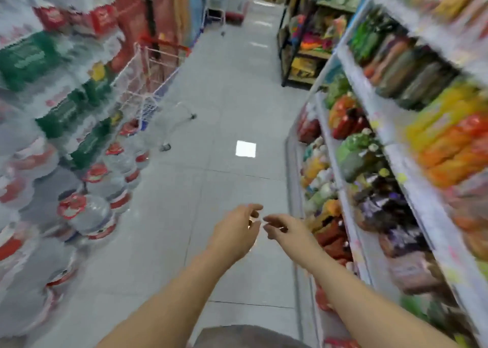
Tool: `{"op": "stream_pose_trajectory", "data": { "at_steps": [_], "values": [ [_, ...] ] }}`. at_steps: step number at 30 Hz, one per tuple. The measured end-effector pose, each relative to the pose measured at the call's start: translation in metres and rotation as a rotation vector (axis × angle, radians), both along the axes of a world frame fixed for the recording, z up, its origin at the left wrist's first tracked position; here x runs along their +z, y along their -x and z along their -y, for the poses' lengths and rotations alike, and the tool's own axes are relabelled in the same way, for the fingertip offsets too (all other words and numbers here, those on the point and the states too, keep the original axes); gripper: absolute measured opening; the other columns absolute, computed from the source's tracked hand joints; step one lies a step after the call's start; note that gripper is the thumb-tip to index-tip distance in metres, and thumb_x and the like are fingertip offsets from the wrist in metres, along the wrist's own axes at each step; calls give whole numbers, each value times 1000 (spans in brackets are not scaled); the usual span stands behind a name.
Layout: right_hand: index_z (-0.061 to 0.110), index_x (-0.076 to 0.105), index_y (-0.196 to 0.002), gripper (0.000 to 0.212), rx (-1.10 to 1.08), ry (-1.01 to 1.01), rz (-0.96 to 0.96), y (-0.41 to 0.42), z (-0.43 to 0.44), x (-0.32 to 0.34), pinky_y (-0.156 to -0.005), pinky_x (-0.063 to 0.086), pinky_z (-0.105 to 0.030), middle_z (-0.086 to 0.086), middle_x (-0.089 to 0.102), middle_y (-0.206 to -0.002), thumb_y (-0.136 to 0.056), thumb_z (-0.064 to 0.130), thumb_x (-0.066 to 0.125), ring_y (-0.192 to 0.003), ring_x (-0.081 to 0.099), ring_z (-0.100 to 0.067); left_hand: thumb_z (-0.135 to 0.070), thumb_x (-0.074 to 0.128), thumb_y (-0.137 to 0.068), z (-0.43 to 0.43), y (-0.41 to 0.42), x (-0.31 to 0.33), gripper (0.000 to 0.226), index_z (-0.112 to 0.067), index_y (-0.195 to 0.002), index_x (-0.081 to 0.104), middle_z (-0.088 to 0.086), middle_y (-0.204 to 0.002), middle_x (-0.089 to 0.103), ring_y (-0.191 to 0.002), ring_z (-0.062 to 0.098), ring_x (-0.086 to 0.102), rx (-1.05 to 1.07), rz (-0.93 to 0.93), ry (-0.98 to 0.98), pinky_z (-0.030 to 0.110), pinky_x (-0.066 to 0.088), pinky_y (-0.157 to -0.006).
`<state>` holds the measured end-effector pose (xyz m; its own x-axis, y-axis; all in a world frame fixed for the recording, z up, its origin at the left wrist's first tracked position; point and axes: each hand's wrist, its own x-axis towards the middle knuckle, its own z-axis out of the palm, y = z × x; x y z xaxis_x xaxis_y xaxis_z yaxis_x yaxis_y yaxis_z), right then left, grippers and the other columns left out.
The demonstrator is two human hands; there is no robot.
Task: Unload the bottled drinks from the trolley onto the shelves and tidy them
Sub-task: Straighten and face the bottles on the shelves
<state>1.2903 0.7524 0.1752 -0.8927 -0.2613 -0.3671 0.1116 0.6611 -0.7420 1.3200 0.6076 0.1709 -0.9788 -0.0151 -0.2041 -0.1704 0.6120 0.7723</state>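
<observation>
Supermarket aisle with a pale tiled floor (237,110), seen from a head camera looking forward and down; the whole picture is smeared by motion.

At centre, low in the frame, two bare forearms reach forward. The left hand (235,231) and right hand (285,228) are held out over the floor, fingertips nearly meeting. Both have loosely curled fingers. Neither holds anything that can be made out; a bright speck between them may only be glare off the tiles.

Just beside the right hand, shelves (390,139) with white edges run up the right side of the aisle. They are packed with bottled drinks (351,120) in red, orange, green, yellow and purple, too blurred to read.

On the left, large water jugs (87,213) with red caps stand on the floor. Above them are stacks of shrink-wrapped packs (34,57) with green and red labels.

Further up the aisle, well apart from both hands, the trolley (148,83) stands against the left side. It has a white wire basket and a red handle. Whether any bottles remain inside cannot be told through the blur.

Judging from this, the person is between loads: hands empty, beside the drinks shelves, facing the trolley. The next move probably calls for walking up to the trolley and reaching into the basket. That means taking hold of a bottle or a pack with both hands and carrying it back to the right-hand shelves. If the basket proves empty, what is left is tidying the rows of bottles on those shelves.
</observation>
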Motion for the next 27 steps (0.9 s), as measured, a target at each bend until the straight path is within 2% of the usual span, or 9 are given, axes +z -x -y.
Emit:
{"op": "stream_pose_trajectory", "data": {
  "at_steps": [3, 6, 7, 9, 10, 13, 16, 21, 27],
  "values": [
    [20, 64, -107, 18, -273, 28, -67, 7, -69, 19, -76, 48, -23, 7, 64, -89, -91, 15, 57, -81, 64, -9, -23, 46, -96, -62, 46, 23, 35, -28, -130, 50, -11, -122, 56, -102, 9, 56, -268, -57, 41, 22, 41, -86],
    [15, 65, -106, 19, -529, 24, -149, -3, -122, 31, -63, 39, -5, 9, 62, -87, -89, 8, 58, -71, 55, 6, -20, 48, -94, -118, 74, 37, 35, -25, -128, 53, -5, -121, 60, -104, 15, 59, -525, -122, 48, 26, 45, -87],
    [15, 65, -106, 20, -608, 6, -171, -8, -135, 34, -60, 39, -3, 8, 63, -87, -89, 7, 58, -69, 57, 3, -18, 49, -93, -135, 80, 40, 35, -24, -128, 54, -4, -119, 62, -104, 16, 59, -605, -144, 51, 27, 46, -87],
    [17, 64, -104, 19, -754, 5, -190, -20, -156, 39, -57, 43, -9, 3, 65, -83, -90, 8, 56, -67, 61, -12, -17, 50, -93, -164, 90, 45, 36, -23, -128, 54, -4, -119, 62, -102, 15, 60, -758, -170, 40, 28, 47, -87],
    [18, 64, -102, 17, -825, 16, -198, -26, -162, 42, -61, 46, -12, 4, 65, -81, -90, 9, 57, -69, 61, -14, -18, 50, -93, -175, 93, 47, 36, -23, -129, 53, -3, -119, 61, -100, 14, 60, -834, -174, 27, 31, 48, -88],
    [21, 66, -104, 18, -1033, -20, -228, -43, -172, 52, -76, 51, -23, 6, 66, -93, -89, 14, 59, -84, 64, -12, -20, 50, -93, -200, 97, 55, 37, -24, -130, 52, -6, -117, 60, -95, 12, 60, -1052, -207, 9, 36, 50, -87],
    [22, 64, -101, 15, -1207, -19, -308, -63, -174, 65, -76, 45, -20, 6, 64, -96, -90, 12, 58, -88, 61, -13, -20, 50, -93, -219, 99, 69, 34, -24, -127, 54, -5, -113, 61, -94, 13, 59, -1249, -286, 6, 31, 49, -83],
    [25, 63, -102, 13, -1426, -135, -431, -106, -184, 102, -62, 42, -5, 9, 62, -94, -91, 20, 57, -80, 54, 5, -19, 48, -96, -261, 83, 108, 34, -22, -130, 52, -6, -113, 60, -95, 15, 59, -1464, -344, -95, 29, 48, -77],
    [23, 64, -107, 18, -1561, -307, -639, -161, -215, 166, -66, 40, 0, 13, 63, -94, -92, 20, 57, -85, 55, 4, -18, 51, -94, -324, 33, 162, 35, -25, -128, 54, -15, -108, 55, -96, 1, 51, -1578, -466, -273, 14, 39, -85]
  ]
}}
